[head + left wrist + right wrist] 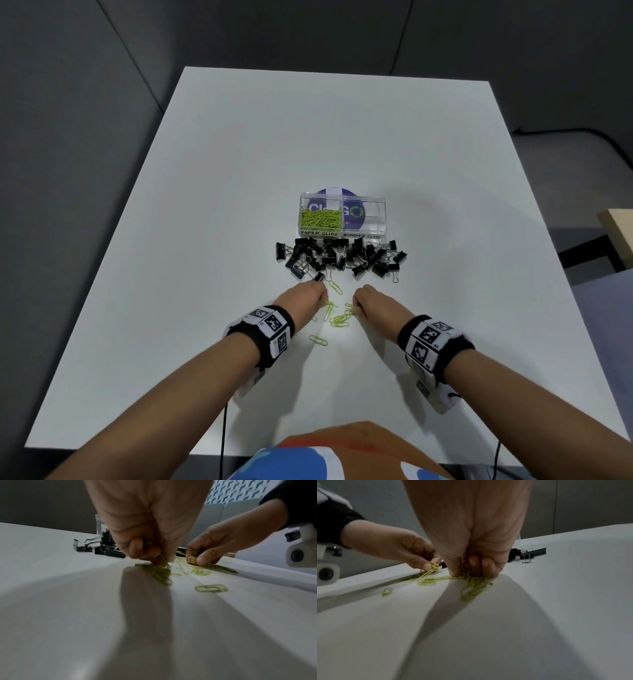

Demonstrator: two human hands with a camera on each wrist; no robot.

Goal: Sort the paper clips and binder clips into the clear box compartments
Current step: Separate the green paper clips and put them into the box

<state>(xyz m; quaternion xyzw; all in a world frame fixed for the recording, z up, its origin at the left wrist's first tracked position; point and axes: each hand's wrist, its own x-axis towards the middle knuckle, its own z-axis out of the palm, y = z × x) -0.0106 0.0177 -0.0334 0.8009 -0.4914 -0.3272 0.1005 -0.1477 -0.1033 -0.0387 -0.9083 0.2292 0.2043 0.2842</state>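
Note:
A clear box point(375, 219) stands mid-table. Its left compartment, labelled paper clips, holds a heap of green paper clips point(321, 218); nothing shows in the right one, labelled binder clips. Black binder clips point(339, 257) lie piled along the box's near side. Closer to me, loose green paper clips point(339, 318) are scattered on the table. My left hand point(308, 294) pinches several green clips point(154, 555) with curled fingers. My right hand point(373, 301) grips a bunch of green clips point(471, 580) touching the table. Single clips point(318, 340) point(335, 287) lie apart.
The white table point(239, 171) has bare surface on all sides of the pile. Its near edge is by my body. A wooden piece point(616, 233) and dark furniture stand off the table's right side. Grey partition walls stand behind.

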